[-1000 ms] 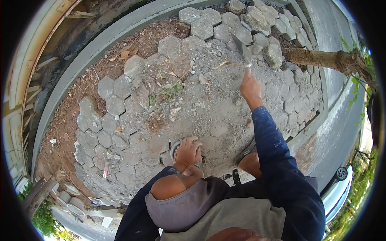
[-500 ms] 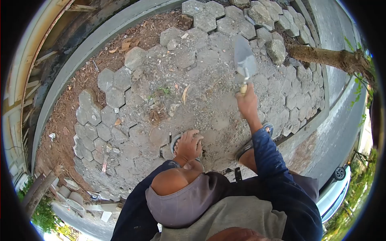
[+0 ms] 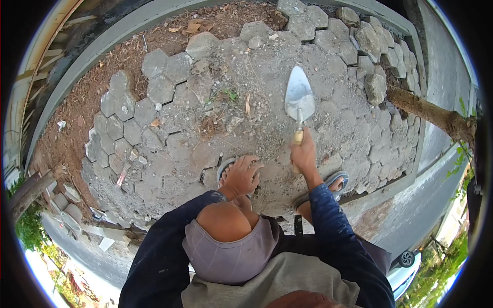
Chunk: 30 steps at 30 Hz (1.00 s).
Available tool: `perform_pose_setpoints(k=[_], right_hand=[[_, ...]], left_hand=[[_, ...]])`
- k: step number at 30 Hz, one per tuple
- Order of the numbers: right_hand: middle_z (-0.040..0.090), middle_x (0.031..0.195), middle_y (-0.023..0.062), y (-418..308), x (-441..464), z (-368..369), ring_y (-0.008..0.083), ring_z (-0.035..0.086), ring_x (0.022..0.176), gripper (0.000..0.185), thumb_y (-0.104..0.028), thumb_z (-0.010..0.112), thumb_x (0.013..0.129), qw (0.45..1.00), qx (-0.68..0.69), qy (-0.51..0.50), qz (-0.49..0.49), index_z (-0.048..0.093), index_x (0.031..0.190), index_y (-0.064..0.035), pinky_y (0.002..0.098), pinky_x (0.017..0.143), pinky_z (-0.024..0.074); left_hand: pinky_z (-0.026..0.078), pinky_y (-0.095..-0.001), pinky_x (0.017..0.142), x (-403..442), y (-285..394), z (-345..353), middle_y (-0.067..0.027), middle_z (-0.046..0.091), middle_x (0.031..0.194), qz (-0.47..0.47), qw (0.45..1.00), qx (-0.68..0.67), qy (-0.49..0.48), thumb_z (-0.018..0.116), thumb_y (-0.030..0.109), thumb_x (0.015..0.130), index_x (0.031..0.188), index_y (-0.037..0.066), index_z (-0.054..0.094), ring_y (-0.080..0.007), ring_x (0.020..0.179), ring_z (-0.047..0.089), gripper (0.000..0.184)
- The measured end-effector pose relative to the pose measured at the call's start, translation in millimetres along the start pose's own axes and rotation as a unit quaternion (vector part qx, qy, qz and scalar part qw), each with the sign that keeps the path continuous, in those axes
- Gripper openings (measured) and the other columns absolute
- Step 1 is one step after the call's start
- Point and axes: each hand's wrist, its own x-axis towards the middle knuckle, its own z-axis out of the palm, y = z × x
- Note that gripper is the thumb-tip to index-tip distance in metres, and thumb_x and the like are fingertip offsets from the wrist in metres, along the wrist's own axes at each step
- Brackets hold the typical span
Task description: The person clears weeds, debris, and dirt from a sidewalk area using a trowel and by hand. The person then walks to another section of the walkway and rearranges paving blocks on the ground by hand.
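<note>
My right hand (image 3: 305, 154) is closed round the wooden handle of a trowel (image 3: 299, 95), its pointed metal blade facing away from me over the gritty ground. Held in front of my left foot, my left hand (image 3: 241, 176) is empty, with its fingers spread. Loose sand and gravel cover much of the hexagonal paving blocks (image 3: 163, 90) around both hands. A small green weed (image 3: 229, 95) grows from the rubble left of the trowel. Sandals (image 3: 336, 184) are on my feet.
A concrete kerb (image 3: 84, 56) borders the paving and brown soil on the left. Loose blocks (image 3: 375, 88) lie beside a tree trunk (image 3: 431, 111) at the right. A thin tool with a reddish handle (image 3: 123, 174) lies at the left. A parked car (image 3: 405, 272) stands beyond the lower right.
The trowel has come left and nearer to me in my right hand, its blade now sharper in view. My view has shifted, and my left hand stays near my left foot.
</note>
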Motion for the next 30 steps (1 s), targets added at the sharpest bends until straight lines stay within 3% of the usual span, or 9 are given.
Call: perform_pose_setpoints(k=[3,7,10,13,16,19,22,24,30], right_hand=[[0.058,0.073,0.0158,-23,24,-35,0.0281,0.062,0.055,0.031,-0.006,0.061,0.08,0.983,0.115,0.018,0.141,0.044,0.105,0.0,0.0403,0.049,0.049],[0.055,0.068,0.0126,-37,26,-17,0.0231,0.057,0.045,0.028,-0.005,0.059,0.082,0.975,0.177,-0.025,0.133,0.042,0.104,-0.001,0.0378,0.039,0.0444],[0.054,0.068,0.0075,-37,1,-3,0.0148,0.055,0.049,0.03,-0.004,0.056,0.083,0.994,0.024,-0.099,0.047,0.043,0.11,-0.0017,0.0316,0.038,0.0438],[0.056,0.068,0.0137,-20,-5,-1,0.0227,0.059,0.048,0.031,-0.004,0.059,0.081,0.982,-0.072,-0.138,-0.109,0.043,0.108,-0.0005,0.0375,0.042,0.0462],[0.059,0.071,0.0169,-27,4,-4,0.0266,0.062,0.055,0.038,-0.005,0.061,0.08,0.994,-0.028,-0.102,-0.037,0.046,0.113,0.0006,0.0393,0.05,0.0491],[0.06,0.073,0.0202,-58,4,6,0.032,0.063,0.062,0.045,-0.008,0.064,0.077,0.975,0.112,-0.133,0.141,0.046,0.118,0.0006,0.0417,0.059,0.0509],[0.061,0.075,0.0247,-69,-18,32,0.0398,0.064,0.069,0.048,-0.009,0.065,0.076,0.975,0.053,-0.203,0.073,0.046,0.119,0.0011,0.0469,0.064,0.0513],[0.063,0.078,0.0276,-64,-31,48,0.0438,0.064,0.074,0.049,-0.008,0.062,0.077,0.962,-0.11,-0.183,-0.17,0.046,0.123,-0.0003,0.0516,0.067,0.0508],[0.062,0.08,0.0319,-98,-25,28,0.0483,0.062,0.082,0.049,-0.01,0.06,0.077,0.932,-0.256,-0.184,-0.18,0.046,0.124,-0.0023,0.0554,0.071,0.0488]], left_hand=[[0.042,-0.046,0.092,-1,1,1,-0.013,0.053,0.117,-0.014,1.0,-0.006,-0.001,0.062,0.015,0.078,0.111,0.01,0.059,-0.0338,0.106,0.051,0.034],[0.042,-0.0459,0.091,4,2,-3,-0.0133,0.054,0.115,-0.008,1.0,-0.007,0.005,0.064,0.016,0.079,0.112,0.01,0.058,-0.0332,0.105,0.051,0.034],[0.039,-0.0449,0.09,28,-9,-11,-0.0132,0.053,0.116,0.013,0.994,0.009,0.109,0.068,0.017,0.079,0.115,0.01,0.056,-0.0326,0.105,0.05,0.039],[0.034,-0.0464,0.094,95,-14,-68,-0.0124,0.052,0.118,-0.015,0.96,0.107,0.257,0.069,0.018,0.08,0.116,0.009,0.055,-0.033,0.109,0.047,0.04],[0.03,-0.0541,0.101,159,-46,-128,-0.013,0.048,0.132,-0.071,0.908,0.252,0.327,0.072,0.033,0.081,0.128,0.017,0.054,-0.0375,0.122,0.043,0.053],[0.032,-0.0564,0.101,187,-97,-151,-0.0122,0.047,0.135,-0.124,0.887,0.329,0.3,0.072,0.039,0.08,0.127,0.02,0.056,-0.0391,0.123,0.043,0.054],[0.038,-0.0519,0.099,180,-117,-157,-0.0108,0.049,0.132,-0.168,0.907,0.304,0.238,0.072,0.039,0.08,0.122,0.018,0.06,-0.037,0.119,0.047,0.048],[0.041,-0.0482,0.097,170,-119,-159,-0.0102,0.051,0.129,-0.177,0.93,0.246,0.208,0.072,0.036,0.081,0.119,0.016,0.061,-0.0353,0.117,0.049,0.044],[0.043,-0.0438,0.093,66,-124,-153,-0.0106,0.054,0.116,-0.265,0.891,0.264,0.257,0.073,0.02,0.079,0.111,0.013,0.063,-0.0333,0.109,0.051,0.035]])
